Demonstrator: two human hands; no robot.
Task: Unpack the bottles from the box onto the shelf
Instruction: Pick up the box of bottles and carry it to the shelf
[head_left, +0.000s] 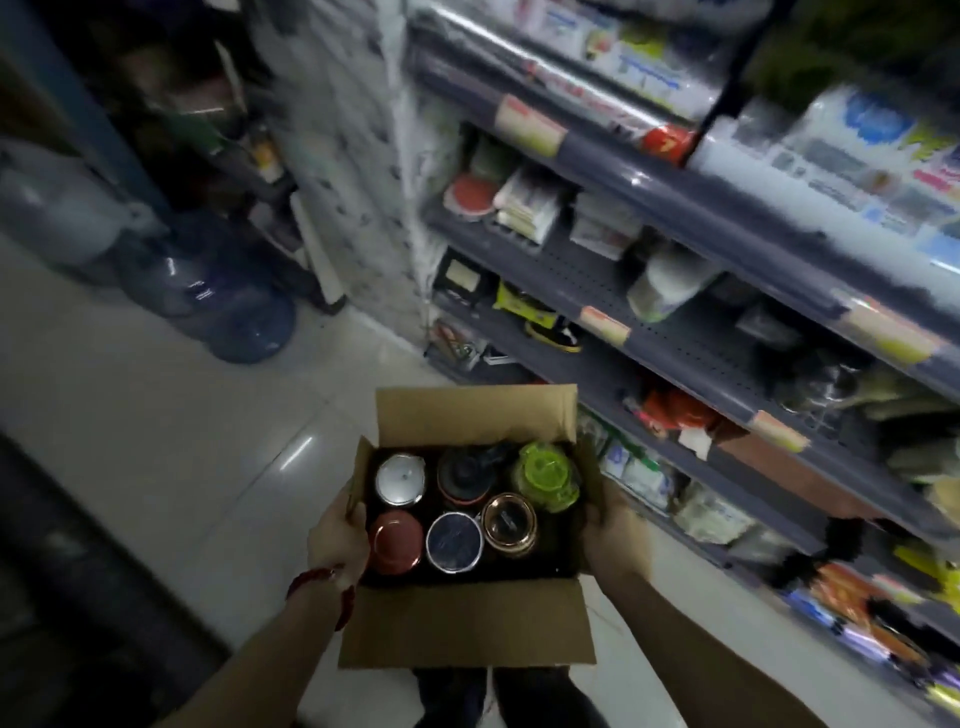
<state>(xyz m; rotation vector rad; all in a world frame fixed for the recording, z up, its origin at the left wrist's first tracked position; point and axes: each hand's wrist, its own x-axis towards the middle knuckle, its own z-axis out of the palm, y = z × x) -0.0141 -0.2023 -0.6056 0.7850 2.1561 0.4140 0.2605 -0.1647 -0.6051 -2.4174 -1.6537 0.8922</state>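
Open cardboard box (464, 623) at lower centre of frame, held level above the tiled floor (156, 415), flaps up, long axis running left to right. Left hand (337, 535) grasps the left wall; right hand (608, 535) grasps the right wall, fingers mostly hidden, so the grip looks closed round the edge. Six bottles (454, 540) stand upright inside, caps toward the camera, in two rows of three. Shelf (675, 343) rises at right, stocked with blurred goods.
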